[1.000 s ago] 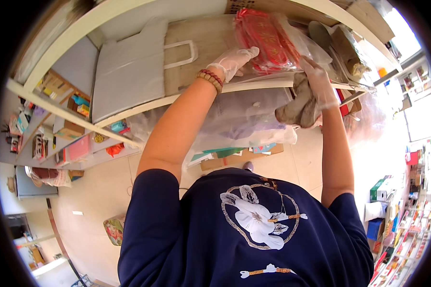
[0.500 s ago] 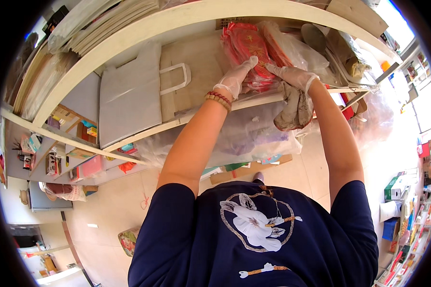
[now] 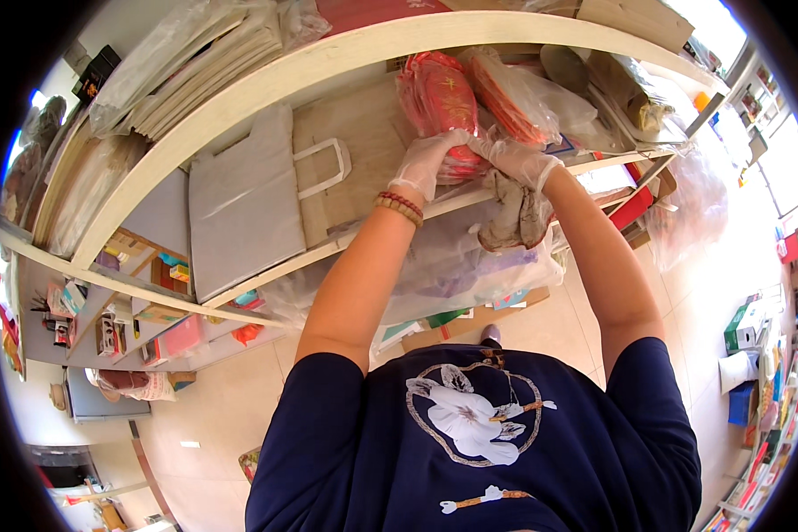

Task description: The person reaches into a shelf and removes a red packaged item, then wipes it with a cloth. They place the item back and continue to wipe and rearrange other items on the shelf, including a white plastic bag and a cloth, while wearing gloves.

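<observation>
A red packet with gold print (image 3: 443, 97), wrapped in clear plastic, lies on the shelf in front of me. My left hand (image 3: 430, 162), in a thin translucent glove, is closed on its near end. My right hand (image 3: 516, 161), gloved the same way, meets the left at the packet. A stained grey cloth (image 3: 511, 220) hangs beneath the right palm, over the shelf's front edge. The right fingertips are partly hidden, so their grip on the packet is unclear. Just right of the packet is a plastic bag with orange-red contents (image 3: 510, 93).
Left on the same shelf lies a flat grey-white bag (image 3: 244, 204) with a white handle (image 3: 328, 168). A pale beam (image 3: 328, 58) crosses above, with stacked wrapped sheets (image 3: 195, 62) beyond it. Plastic-covered goods (image 3: 417, 266) sit below. Crowded shelves (image 3: 776, 399) stand at right.
My hands have drawn together at the packet's near end and come slightly toward me. The packet is turned a little more upright in view. The grey cloth has shifted left with my right hand.
</observation>
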Demonstrator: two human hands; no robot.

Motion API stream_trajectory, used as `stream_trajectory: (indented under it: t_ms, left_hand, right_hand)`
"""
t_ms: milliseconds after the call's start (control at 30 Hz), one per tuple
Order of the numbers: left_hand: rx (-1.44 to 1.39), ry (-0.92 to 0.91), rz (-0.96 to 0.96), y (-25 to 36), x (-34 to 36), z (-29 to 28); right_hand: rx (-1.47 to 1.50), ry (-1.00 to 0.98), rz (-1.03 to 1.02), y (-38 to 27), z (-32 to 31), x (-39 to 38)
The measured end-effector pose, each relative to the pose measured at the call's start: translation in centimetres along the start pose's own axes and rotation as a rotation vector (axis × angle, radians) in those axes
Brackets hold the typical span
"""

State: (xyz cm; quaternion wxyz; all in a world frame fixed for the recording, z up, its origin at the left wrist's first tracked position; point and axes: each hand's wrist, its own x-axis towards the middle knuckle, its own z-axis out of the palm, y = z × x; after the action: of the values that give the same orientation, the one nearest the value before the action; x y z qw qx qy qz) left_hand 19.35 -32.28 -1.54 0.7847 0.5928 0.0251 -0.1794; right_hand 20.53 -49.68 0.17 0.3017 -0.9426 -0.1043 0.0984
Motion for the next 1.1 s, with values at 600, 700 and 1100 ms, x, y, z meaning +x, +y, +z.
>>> stream_trajectory:
  t_ms: [600,700,1100]
  left_hand:
    - [0.035,-0.077,0.319,-5.2,-18.9,-5.6]
    - [0.153,-0.095,0.287,-5.1,-21.3,-6.6]
    - [-0.022,0.049,0.363,-6.2,-25.7,-10.6]
  right_hand:
    - [0.827,0.101,-0.271,-10.3,8.0,-9.1]
    - [0.754,0.182,-0.127,-10.1,5.8,-7.0]
    - [0.064,0.492,-0.679,-10.7,6.7,-10.2]
